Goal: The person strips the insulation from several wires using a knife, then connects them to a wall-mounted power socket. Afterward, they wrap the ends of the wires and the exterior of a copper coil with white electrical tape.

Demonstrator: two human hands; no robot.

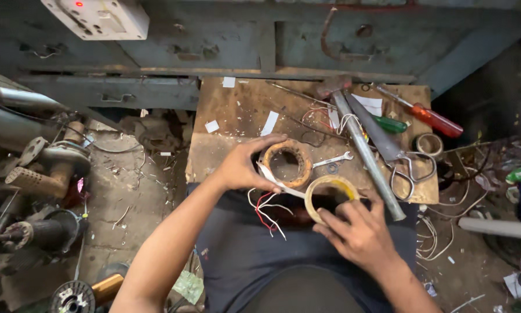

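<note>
My left hand (240, 168) is closed around the copper coil ring (286, 163), thumb over its 12 o'clock edge and fingers wrapped on its 9 o'clock side, holding it just above the near edge of the wooden tabletop (237, 110). My right hand (359, 232) grips the roll of tape (330, 197) from its 6 o'clock side, fingers curled onto the rim. A white strip of tape (278, 182) runs taut from the roll to the coil's lower edge, so the two are joined.

I judge the coil to be stiff and fairly weighty for its size, with a rough wound surface that will not slip; its outer band is the safe place to pinch. The thin red and white lead wires (266, 211) trailing off at 6 o'clock, over my lap, look delicate and are best left untouched. The roll seems light and rigid, easy to hold by the rim, while the strip is soft and sticky.

Beyond the coil, at about 2 o'clock, lie a small spanner (333, 159), a hammer (365, 153), scissors (402, 159) and two screwdrivers (428, 116).
</note>
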